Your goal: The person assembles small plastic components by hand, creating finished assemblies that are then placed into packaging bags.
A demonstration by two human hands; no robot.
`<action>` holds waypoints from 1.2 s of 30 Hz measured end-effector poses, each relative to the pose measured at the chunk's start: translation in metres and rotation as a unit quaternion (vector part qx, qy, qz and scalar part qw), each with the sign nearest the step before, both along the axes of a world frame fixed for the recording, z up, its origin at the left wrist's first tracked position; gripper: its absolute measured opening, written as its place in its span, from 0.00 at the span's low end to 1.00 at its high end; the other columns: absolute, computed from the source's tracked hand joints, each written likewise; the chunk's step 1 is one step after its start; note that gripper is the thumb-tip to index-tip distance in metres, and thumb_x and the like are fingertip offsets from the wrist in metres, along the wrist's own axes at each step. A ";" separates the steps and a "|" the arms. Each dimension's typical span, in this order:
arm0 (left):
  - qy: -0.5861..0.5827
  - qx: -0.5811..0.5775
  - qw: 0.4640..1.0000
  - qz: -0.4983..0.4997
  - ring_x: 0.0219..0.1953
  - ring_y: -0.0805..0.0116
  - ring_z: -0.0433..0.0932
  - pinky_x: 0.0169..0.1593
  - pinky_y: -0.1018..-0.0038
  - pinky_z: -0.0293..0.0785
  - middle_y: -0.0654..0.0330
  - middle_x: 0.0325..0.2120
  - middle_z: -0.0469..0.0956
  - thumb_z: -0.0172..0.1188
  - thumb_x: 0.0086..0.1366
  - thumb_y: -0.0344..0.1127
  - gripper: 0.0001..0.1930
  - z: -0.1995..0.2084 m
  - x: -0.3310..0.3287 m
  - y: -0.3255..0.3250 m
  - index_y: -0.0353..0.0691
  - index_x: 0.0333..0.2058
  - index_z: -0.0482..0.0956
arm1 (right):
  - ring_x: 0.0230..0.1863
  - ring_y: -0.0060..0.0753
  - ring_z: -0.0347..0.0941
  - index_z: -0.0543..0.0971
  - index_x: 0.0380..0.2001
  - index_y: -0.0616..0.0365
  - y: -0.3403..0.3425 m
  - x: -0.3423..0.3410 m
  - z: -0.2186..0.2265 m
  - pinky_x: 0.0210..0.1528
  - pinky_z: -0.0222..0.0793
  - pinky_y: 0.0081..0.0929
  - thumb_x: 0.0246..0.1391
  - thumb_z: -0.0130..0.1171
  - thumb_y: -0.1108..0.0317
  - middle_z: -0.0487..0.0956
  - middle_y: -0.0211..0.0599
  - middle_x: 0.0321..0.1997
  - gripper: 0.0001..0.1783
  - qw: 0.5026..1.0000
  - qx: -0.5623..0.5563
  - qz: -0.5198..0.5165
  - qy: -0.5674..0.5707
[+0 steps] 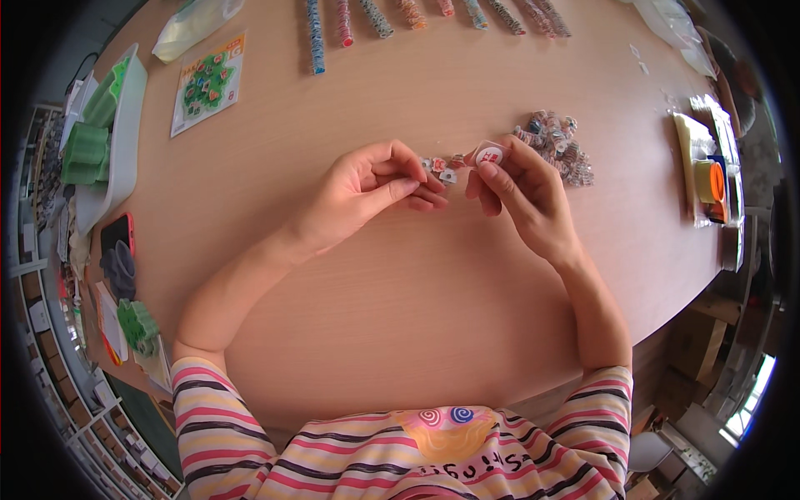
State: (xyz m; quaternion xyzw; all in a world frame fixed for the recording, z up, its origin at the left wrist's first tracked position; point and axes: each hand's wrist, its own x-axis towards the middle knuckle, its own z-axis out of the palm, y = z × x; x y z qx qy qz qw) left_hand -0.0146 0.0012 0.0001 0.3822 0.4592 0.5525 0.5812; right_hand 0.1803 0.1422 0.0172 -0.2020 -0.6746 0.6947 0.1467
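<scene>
My right hand (533,196) pinches a small clear piece with a round white-and-red label (490,156) between thumb and fingers. Facing it, my left hand (375,183) is closed, its thumb pressed against bent fingers; whether something sits in that pinch is hidden. Several tiny white and red pieces (438,165) show between the two hands, close to my left fingertips. Whether they rest on the table or hang from the labelled piece I cannot tell. Just beyond my right hand lies a heap of small multicoloured pieces (554,142), partly covered by the hand.
Several colourful filled tubes (315,37) line the table's far edge. A flat packet with a green design (208,82) lies at far left, near a white tray (125,158) of green shapes. A phone (118,232) sits at the left edge. Orange tape (710,181) stands right.
</scene>
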 end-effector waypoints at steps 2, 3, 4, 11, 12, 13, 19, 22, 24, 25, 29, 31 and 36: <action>-0.011 -0.002 1.000 0.009 0.47 0.60 0.81 0.52 0.71 0.79 0.50 0.42 0.81 0.48 0.74 0.29 0.05 0.001 0.001 -0.001 0.34 0.43 0.71 | 0.27 0.15 0.69 0.73 0.45 0.63 -0.003 -0.001 -0.003 0.28 0.65 0.17 0.69 0.49 0.68 0.80 0.31 0.33 0.09 1.000 -0.017 0.005 -0.003; -0.023 -0.002 1.000 0.016 0.48 0.60 0.81 0.54 0.70 0.78 0.50 0.43 0.81 0.48 0.73 0.27 0.05 0.002 0.001 -0.001 0.33 0.43 0.71 | 0.27 0.15 0.69 0.73 0.45 0.63 -0.006 -0.001 -0.003 0.28 0.65 0.17 0.69 0.49 0.68 0.80 0.31 0.33 0.09 1.000 -0.017 0.005 -0.004; -0.024 -0.001 1.000 0.016 0.48 0.60 0.81 0.54 0.70 0.78 0.50 0.43 0.81 0.48 0.73 0.27 0.05 0.002 0.002 -0.001 0.33 0.43 0.71 | 0.26 0.16 0.70 0.73 0.45 0.64 -0.010 0.000 -0.004 0.28 0.66 0.18 0.69 0.49 0.68 0.80 0.32 0.31 0.10 1.000 -0.005 0.004 -0.021; 0.033 -0.042 0.999 0.005 0.49 0.64 0.80 0.54 0.72 0.79 0.47 0.45 0.80 0.47 0.72 0.21 0.16 -0.002 0.007 -0.002 0.30 0.57 0.62 | 0.22 0.21 0.73 0.73 0.46 0.64 -0.027 -0.005 -0.003 0.27 0.69 0.23 0.68 0.49 0.68 0.79 0.34 0.22 0.11 0.993 0.080 -0.013 -0.089; 0.009 -0.046 0.999 0.014 0.49 0.65 0.80 0.54 0.73 0.79 0.48 0.45 0.80 0.46 0.71 0.21 0.18 -0.003 0.008 -0.002 0.30 0.58 0.60 | 0.21 0.20 0.73 0.73 0.45 0.64 -0.028 -0.005 -0.003 0.26 0.69 0.23 0.68 0.49 0.68 0.79 0.34 0.22 0.10 0.992 0.090 -0.009 -0.091; 0.008 -0.046 0.999 0.015 0.49 0.65 0.80 0.54 0.73 0.79 0.48 0.45 0.80 0.46 0.71 0.21 0.18 -0.004 0.009 -0.002 0.30 0.58 0.60 | 0.21 0.20 0.73 0.73 0.45 0.64 -0.028 -0.006 -0.002 0.26 0.69 0.23 0.68 0.49 0.68 0.79 0.34 0.22 0.10 0.992 0.090 -0.009 -0.092; 0.025 -0.019 0.999 0.043 0.52 0.66 0.78 0.58 0.71 0.77 0.49 0.49 0.78 0.46 0.72 0.22 0.19 -0.007 0.013 -0.005 0.31 0.59 0.59 | 0.19 0.29 0.75 0.72 0.36 0.63 -0.030 -0.013 -0.005 0.25 0.68 0.27 0.66 0.50 0.70 0.78 0.39 0.20 0.07 0.982 0.149 0.006 -0.119; 0.048 -0.025 0.998 0.042 0.52 0.67 0.78 0.58 0.71 0.77 0.49 0.50 0.78 0.46 0.72 0.21 0.17 -0.007 0.016 -0.005 0.31 0.58 0.60 | 0.20 0.33 0.77 0.72 0.35 0.64 -0.032 -0.016 -0.005 0.25 0.69 0.28 0.65 0.50 0.71 0.78 0.40 0.21 0.07 0.981 0.157 -0.006 -0.115; 0.047 0.010 0.995 0.085 0.46 0.67 0.81 0.52 0.73 0.80 0.48 0.44 0.80 0.47 0.70 0.19 0.13 -0.010 0.019 -0.005 0.31 0.52 0.64 | 0.21 0.32 0.78 0.72 0.35 0.64 -0.032 -0.017 -0.005 0.25 0.69 0.28 0.65 0.50 0.70 0.78 0.40 0.20 0.07 0.977 0.171 -0.006 -0.129; 0.046 0.009 0.995 0.085 0.46 0.67 0.81 0.52 0.73 0.80 0.48 0.44 0.80 0.47 0.70 0.19 0.13 -0.010 0.018 -0.005 0.31 0.52 0.64 | 0.21 0.32 0.78 0.72 0.35 0.64 -0.033 -0.017 -0.006 0.25 0.69 0.28 0.65 0.50 0.70 0.78 0.40 0.20 0.07 0.977 0.170 -0.005 -0.130; 0.037 -0.024 0.998 0.055 0.50 0.69 0.79 0.57 0.71 0.78 0.50 0.48 0.79 0.46 0.72 0.21 0.15 -0.007 0.016 -0.004 0.31 0.56 0.61 | 0.19 0.34 0.76 0.72 0.33 0.63 -0.033 -0.017 -0.006 0.24 0.68 0.29 0.65 0.51 0.70 0.77 0.40 0.18 0.08 0.982 0.145 -0.026 -0.115; 0.043 -0.028 0.997 0.055 0.50 0.69 0.79 0.56 0.71 0.78 0.49 0.48 0.79 0.46 0.72 0.21 0.14 -0.005 0.017 -0.005 0.31 0.55 0.62 | 0.18 0.34 0.76 0.72 0.33 0.62 -0.034 -0.017 -0.008 0.23 0.67 0.30 0.65 0.51 0.70 0.77 0.40 0.18 0.08 0.979 0.160 -0.017 -0.129; 0.082 0.002 0.991 0.106 0.41 0.66 0.84 0.45 0.74 0.81 0.47 0.38 0.83 0.48 0.70 0.18 0.09 -0.013 0.023 -0.007 0.32 0.47 0.64 | 0.16 0.37 0.74 0.72 0.33 0.63 -0.035 -0.020 -0.010 0.21 0.65 0.32 0.64 0.52 0.71 0.75 0.42 0.17 0.06 0.975 0.184 -0.021 -0.124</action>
